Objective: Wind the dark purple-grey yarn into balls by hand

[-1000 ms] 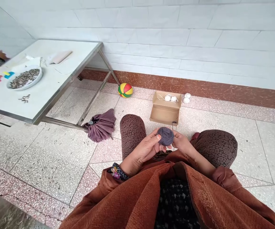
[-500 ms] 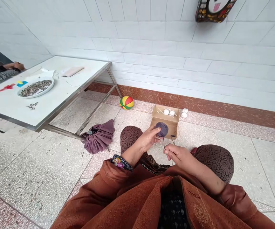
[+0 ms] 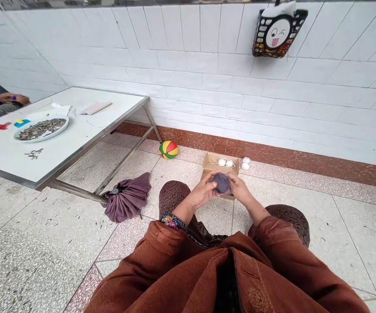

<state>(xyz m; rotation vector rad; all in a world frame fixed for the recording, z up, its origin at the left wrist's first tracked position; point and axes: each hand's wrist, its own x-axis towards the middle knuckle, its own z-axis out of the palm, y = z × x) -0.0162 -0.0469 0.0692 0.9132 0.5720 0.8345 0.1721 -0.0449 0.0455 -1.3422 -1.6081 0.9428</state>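
A dark purple ball of yarn sits between my two hands, above the open cardboard box. My left hand is closed around the ball from the left, its thumb on the near side. On the right, my right hand has its fingers curled against the ball's edge; its fingertips are partly hidden behind the ball. No loose strand can be made out between the hands. White yarn balls with a trailing strand lie at the box's far side, and more white balls rest on the floor beside it.
A striped ball lies near the wall. A folded purple cloth item is by the leg of the white table. On the table is a plate of seeds. A black basket hangs on the wall. Another person's hands show at far left.
My right hand has moved up from below the ball, where it pinched a strand, to the ball's right side. The view has tilted upward, showing more of the basket.
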